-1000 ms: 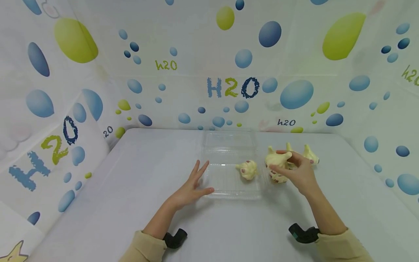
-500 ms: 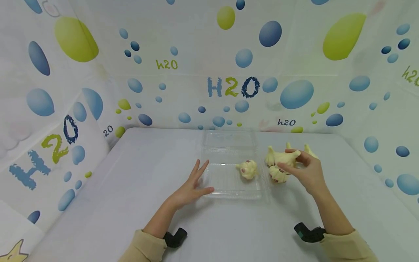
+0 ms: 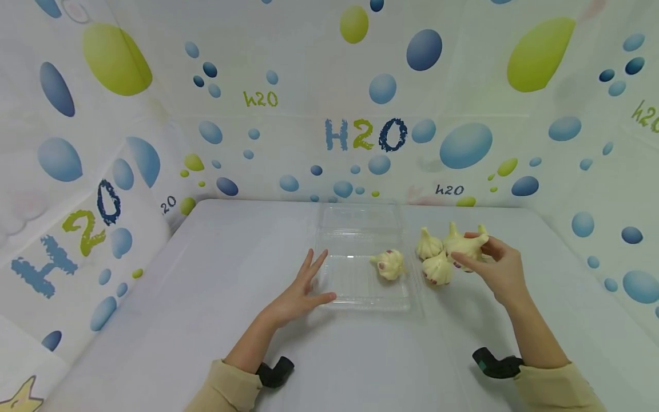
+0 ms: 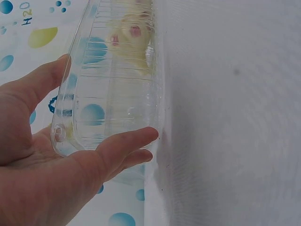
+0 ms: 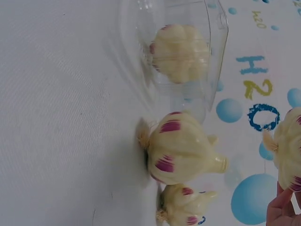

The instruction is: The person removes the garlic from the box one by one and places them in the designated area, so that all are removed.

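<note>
My right hand (image 3: 501,272) pinches a cream garlic bulb (image 3: 467,246) between thumb and fingers, above a cluster of similar bulbs. In the right wrist view this held garlic bulb (image 5: 289,148) shows purple patches at the right edge. On the table, a garlic bulb (image 3: 437,269) stands in front of another bulb (image 3: 428,244). More bulbs behind the hand are partly hidden. With fingers spread, my left hand (image 3: 290,298) rests at the left end of a clear plastic container (image 3: 355,290), its thumb along the near side. One garlic bulb (image 3: 390,265) lies on its side inside.
The container's clear lid (image 3: 360,218) is folded back behind it, toward the wall. A white cloth covers the table (image 3: 231,257). A curtain printed with blue and green drops (image 3: 382,88) hangs at the back and sides.
My right hand has moved right with the garlic bulb, from over the left bulbs to over the ones farther right, uncovering the two left bulbs. The left hand stays in place.
</note>
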Motion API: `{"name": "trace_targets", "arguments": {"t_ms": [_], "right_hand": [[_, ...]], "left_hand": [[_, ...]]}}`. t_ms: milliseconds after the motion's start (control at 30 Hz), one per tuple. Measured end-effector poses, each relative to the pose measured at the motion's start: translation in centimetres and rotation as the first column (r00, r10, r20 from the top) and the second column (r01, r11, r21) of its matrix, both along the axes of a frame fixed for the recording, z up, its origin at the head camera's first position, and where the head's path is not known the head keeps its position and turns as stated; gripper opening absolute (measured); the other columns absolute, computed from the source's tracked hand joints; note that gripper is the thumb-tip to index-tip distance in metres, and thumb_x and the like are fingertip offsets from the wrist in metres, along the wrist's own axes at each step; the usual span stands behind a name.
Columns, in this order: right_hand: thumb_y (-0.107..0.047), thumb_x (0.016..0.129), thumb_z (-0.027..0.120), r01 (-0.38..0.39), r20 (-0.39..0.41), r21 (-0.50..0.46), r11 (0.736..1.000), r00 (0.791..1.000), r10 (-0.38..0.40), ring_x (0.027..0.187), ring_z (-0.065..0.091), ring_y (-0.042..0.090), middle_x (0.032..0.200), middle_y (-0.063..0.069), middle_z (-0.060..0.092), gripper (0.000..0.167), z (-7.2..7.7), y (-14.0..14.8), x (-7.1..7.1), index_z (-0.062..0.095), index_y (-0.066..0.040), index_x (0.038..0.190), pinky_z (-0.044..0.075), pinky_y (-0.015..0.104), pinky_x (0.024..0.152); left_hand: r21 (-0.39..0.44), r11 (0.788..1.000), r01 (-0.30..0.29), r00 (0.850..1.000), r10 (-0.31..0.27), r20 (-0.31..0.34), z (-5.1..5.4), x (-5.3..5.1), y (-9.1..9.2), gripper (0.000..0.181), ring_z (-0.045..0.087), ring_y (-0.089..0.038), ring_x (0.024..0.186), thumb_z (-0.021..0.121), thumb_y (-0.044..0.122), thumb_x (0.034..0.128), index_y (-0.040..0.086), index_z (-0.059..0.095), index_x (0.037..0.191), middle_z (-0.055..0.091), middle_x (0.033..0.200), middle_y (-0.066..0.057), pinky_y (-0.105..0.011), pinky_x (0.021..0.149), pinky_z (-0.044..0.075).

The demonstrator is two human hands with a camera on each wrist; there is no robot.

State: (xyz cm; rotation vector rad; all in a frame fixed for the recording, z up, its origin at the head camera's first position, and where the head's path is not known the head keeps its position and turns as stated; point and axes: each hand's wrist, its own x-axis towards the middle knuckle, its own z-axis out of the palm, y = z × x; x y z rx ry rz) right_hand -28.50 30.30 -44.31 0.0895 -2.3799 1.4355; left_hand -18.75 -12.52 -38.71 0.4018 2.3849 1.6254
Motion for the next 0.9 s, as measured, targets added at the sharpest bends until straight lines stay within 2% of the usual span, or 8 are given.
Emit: {"name": "trace_targets", "arguments": {"t_ms": [133, 267, 333, 567, 633, 667, 767, 900], "right_hand": [[-0.044, 0.07, 0.076, 0.049, 0.023, 0.024, 0.998, 0.998, -0.05, 0.108, 0.045, 0.015, 0.122, -0.003, 0.053, 0.054, -0.7, 1.0, -0.4, 0.06, -0.031, 0.12, 0.049, 0.014, 0.069], [-0.045, 0.071, 0.074, 0.075, 0.05, 0.034, 0.997, 0.996, -0.077, 0.108, 0.044, 0.015, 0.122, -0.003, 0.053, 0.055, -0.3, 1.4, -0.1, 0.059, -0.03, 0.121, 0.047, 0.012, 0.07], [-0.046, 0.071, 0.074, 0.083, 0.069, 0.03, 0.996, 0.994, -0.085, 0.106, 0.044, 0.013, 0.121, -0.003, 0.053, 0.055, 0.6, 1.1, 0.5, 0.059, -0.028, 0.121, 0.047, 0.011, 0.069], [-0.036, 0.076, 0.073, 0.039, 0.17, -0.024, 0.999, 0.985, -0.035, 0.104, 0.044, 0.02, 0.123, 0.012, 0.048, 0.059, 6.8, -2.0, 4.5, 0.055, -0.007, 0.125, 0.047, 0.011, 0.066], [-0.036, 0.075, 0.074, 0.058, 0.192, -0.037, 0.998, 0.98, -0.05, 0.103, 0.044, 0.016, 0.121, 0.008, 0.049, 0.058, 7.0, -2.1, 4.6, 0.056, -0.009, 0.123, 0.046, 0.009, 0.065], [-0.038, 0.076, 0.073, 0.045, 0.199, -0.023, 0.999, 0.979, -0.039, 0.104, 0.044, 0.018, 0.122, 0.01, 0.048, 0.059, 7.1, -2.1, 4.7, 0.056, -0.008, 0.124, 0.047, 0.011, 0.067], [-0.04, 0.074, 0.074, 0.078, 0.232, -0.031, 0.996, 0.97, -0.069, 0.1, 0.045, 0.012, 0.119, 0.004, 0.05, 0.058, 6.5, -1.7, 4.2, 0.058, -0.014, 0.122, 0.047, 0.011, 0.067], [-0.04, 0.074, 0.074, 0.051, 0.248, -0.01, 0.999, 0.968, -0.047, 0.095, 0.045, 0.012, 0.12, 0.011, 0.049, 0.063, 7.0, -2.0, 4.5, 0.055, -0.006, 0.124, 0.046, 0.011, 0.064]], "left_hand": [[-0.002, 1.0, 0.0, 1.0, 0.0, -0.001, 0.0, 0.0, 0.0, 0.086, -0.001, -0.033, 0.138, 0.068, 0.019, 0.083, 0.032, 0.012, 0.147, -0.018, 0.151, -0.004, -0.051, 0.106, 0.019], [0.002, 1.0, 0.001, 1.0, -0.001, -0.001, 0.1, 0.0, 0.0, 0.087, -0.002, -0.033, 0.138, 0.069, 0.02, 0.0827, 0.032, 0.012, 0.147, -0.018, 0.151, -0.004, -0.051, 0.106, 0.018], [0.004, 1.0, 0.003, 1.0, -0.003, -0.003, 0.1, 0.0, -0.1, 0.087, -0.002, -0.033, 0.138, 0.069, 0.021, 0.0826, 0.031, 0.012, 0.147, -0.018, 0.151, -0.004, -0.051, 0.106, 0.018], [0.005, 1.0, 0.007, 1.0, -0.007, -0.007, 0.0, 0.1, -0.1, 0.086, -0.004, -0.032, 0.138, 0.069, 0.021, 0.0829, 0.031, 0.012, 0.147, -0.018, 0.151, -0.004, -0.051, 0.106, 0.018], [0.002, 1.0, 0.008, 1.0, -0.008, -0.008, 0.0, 0.1, 0.0, 0.086, -0.004, -0.032, 0.138, 0.068, 0.021, 0.083, 0.031, 0.012, 0.147, -0.018, 0.151, -0.004, -0.051, 0.106, 0.018], [0.0, 1.0, 0.008, 1.0, -0.008, -0.009, 0.0, 0.0, 0.0, 0.086, -0.004, -0.033, 0.138, 0.068, 0.021, 0.083, 0.031, 0.012, 0.147, -0.018, 0.151, -0.004, -0.051, 0.106, 0.018], [-0.001, 1.0, 0.006, 1.0, -0.006, -0.007, 0.1, 0.0, 0.0, 0.086, -0.005, -0.033, 0.137, 0.068, 0.021, 0.0831, 0.031, 0.012, 0.147, -0.017, 0.151, -0.004, -0.051, 0.106, 0.018], [-0.004, 1.0, 0.003, 1.0, -0.004, -0.006, 0.1, 0.1, -0.1, 0.086, -0.005, -0.033, 0.138, 0.068, 0.021, 0.0831, 0.031, 0.012, 0.147, -0.017, 0.151, -0.004, -0.052, 0.106, 0.018]]}}
